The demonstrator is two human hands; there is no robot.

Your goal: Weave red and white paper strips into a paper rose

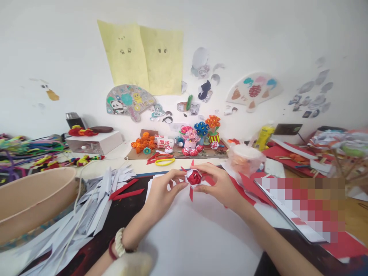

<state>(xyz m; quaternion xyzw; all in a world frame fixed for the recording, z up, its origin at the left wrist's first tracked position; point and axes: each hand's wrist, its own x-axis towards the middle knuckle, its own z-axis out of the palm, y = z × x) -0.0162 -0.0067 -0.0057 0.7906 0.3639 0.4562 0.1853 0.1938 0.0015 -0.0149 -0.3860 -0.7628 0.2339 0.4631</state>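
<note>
A small red and white paper flower [194, 178], made of woven strips with loose red ends sticking out, is held above a white sheet [198, 230] on the desk. My left hand [165, 189] pinches its left side with the fingertips. My right hand [220, 184] closes around its right side. Both hands grip the flower together at the middle of the view.
A heap of white paper strips [94, 203] and red strips [123, 190] lies at the left beside a beige bowl [31, 199]. A tablet [299, 214] rests at the right. Pipe-cleaner flowers [201, 132], a glue bottle [163, 142] and a plastic cup [244, 159] stand behind.
</note>
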